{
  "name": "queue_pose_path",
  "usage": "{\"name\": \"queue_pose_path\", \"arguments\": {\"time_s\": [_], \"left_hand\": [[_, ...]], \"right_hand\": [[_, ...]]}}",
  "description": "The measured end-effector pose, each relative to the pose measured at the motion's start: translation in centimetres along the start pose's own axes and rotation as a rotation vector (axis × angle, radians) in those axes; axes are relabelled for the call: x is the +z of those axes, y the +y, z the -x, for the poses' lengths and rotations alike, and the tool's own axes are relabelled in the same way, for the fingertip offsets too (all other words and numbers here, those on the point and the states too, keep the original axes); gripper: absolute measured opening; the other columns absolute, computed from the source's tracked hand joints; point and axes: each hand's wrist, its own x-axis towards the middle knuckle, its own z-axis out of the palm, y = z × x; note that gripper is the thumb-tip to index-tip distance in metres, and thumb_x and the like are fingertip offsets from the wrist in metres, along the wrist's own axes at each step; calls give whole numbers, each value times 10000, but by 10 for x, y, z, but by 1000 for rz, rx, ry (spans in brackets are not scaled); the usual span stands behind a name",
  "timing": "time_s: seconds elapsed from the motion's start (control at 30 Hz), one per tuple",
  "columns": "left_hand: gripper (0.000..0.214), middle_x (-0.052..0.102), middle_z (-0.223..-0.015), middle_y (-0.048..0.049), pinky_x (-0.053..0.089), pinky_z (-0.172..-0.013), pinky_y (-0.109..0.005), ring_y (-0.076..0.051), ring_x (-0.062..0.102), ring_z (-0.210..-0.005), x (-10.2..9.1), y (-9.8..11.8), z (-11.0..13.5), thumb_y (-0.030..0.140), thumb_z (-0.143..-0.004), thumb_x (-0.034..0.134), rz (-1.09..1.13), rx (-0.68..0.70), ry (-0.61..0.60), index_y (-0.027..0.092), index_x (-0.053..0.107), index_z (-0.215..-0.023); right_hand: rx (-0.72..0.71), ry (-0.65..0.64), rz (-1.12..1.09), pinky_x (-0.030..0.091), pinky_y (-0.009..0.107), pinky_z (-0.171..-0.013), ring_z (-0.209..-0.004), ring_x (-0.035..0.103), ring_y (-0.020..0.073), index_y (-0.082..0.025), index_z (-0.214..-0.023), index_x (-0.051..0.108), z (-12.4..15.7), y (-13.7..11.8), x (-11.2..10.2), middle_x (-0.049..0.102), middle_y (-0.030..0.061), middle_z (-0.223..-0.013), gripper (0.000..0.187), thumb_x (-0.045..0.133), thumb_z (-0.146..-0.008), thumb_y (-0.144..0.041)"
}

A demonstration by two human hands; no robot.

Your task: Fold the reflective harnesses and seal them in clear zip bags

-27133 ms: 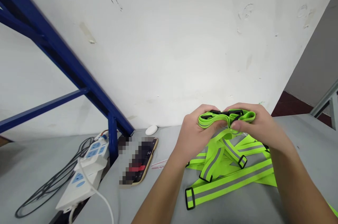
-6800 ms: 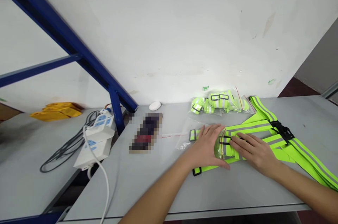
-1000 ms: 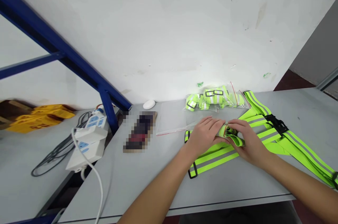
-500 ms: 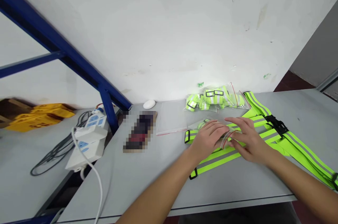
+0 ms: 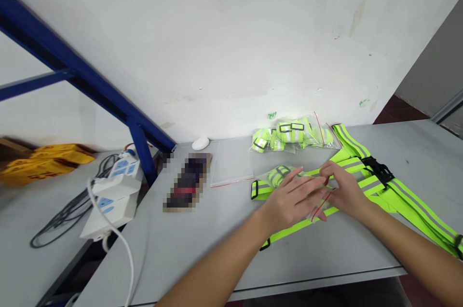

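Observation:
A clear zip bag with a red seal line [image 5: 321, 205] is between my two hands, low over the table. Inside its far end sits a rolled neon-yellow reflective strap [image 5: 278, 176]. My left hand [image 5: 291, 201] is closed around the bag near its mouth, with the fingers lying across it. My right hand [image 5: 342, 188] pinches the bag beside the seal; its fingertips are partly hidden. Beneath both hands lies a spread-out neon reflective strap harness [image 5: 415, 201] with a black buckle [image 5: 378, 168].
Several bagged rolled straps [image 5: 291, 133] rest against the wall. Flat clear bags [image 5: 232, 164] lie left of my hands, near a white oval object [image 5: 200, 143] and a pixelated item [image 5: 188, 184]. White power strips [image 5: 112, 201] and a blue frame [image 5: 142, 152] stand at the left.
The bag's sealed edge has shifted down and right a little, and my left hand now lies further over it. The right hand's fingers have curled into a pinch.

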Motion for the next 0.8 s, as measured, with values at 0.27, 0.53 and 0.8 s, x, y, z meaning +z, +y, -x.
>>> {"name": "queue_pose_path", "arguments": {"time_s": [0.27, 0.53, 0.8], "left_hand": [[127, 717, -1100, 5, 226, -1180, -511, -128, 667, -950, -4, 7, -2, 250, -877, 633, 22, 95, 6, 239, 639, -1003], [368, 689, -959, -37, 425, -1056, -374, -145, 644, -913, 0, -4, -3, 521, -811, 654, -22, 76, 27, 209, 631, -1005], [183, 687, -883, -16, 479, -943, -363, -136, 633, -820, -15, -17, -1, 274, -893, 608, -96, 29, -174, 194, 561, -735]], "right_hand": [[-77, 45, 188, 246, 235, -443, -444, 344, 107, -234, -628, 369, 3, -14, 13, 380, -66, -497, 240, 474, -691, -28], [-287, -53, 458, 257, 281, -494, -463, 411, 119, -219, -696, 542, 3, -1, 5, 503, -30, -530, 199, 481, -833, -88], [55, -489, 119, 366, 239, -536, -598, 501, 132, -215, -765, 509, -7, -8, -18, 562, -19, -694, 130, 596, -862, -219]]}}
